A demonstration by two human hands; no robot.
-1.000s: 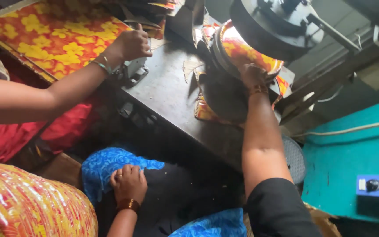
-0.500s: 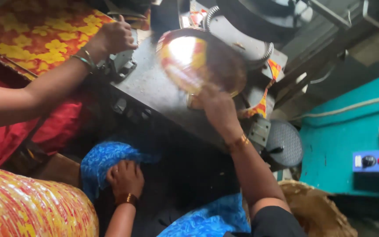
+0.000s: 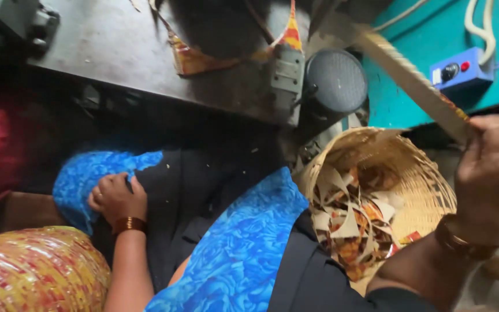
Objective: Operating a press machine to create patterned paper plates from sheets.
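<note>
My left hand [image 3: 116, 199] rests with curled fingers on blue patterned cloth [image 3: 82, 176] over my knee and holds nothing. At the right edge, my right hand [image 3: 489, 167] grips a round pressed plate [image 3: 411, 81], seen edge-on as a pale slanted strip with a patterned rim. That plate hangs above a woven basket [image 3: 428, 179] filled with several patterned paper trimmings [image 3: 350, 222]. Both wrists wear gold bangles.
A grey metal machine table [image 3: 116, 46] spans the top, with patterned scraps [image 3: 194, 58] on it and a round black part [image 3: 336, 81] at its corner. A blue control box [image 3: 457, 72] sits on a teal surface. A stack of shiny patterned plates [image 3: 30, 271] fills the lower left.
My right hand has carried the plate from the press down and to the right, over the basket. The view swung down; the other person's arm is out of sight. My left hand stayed put.
</note>
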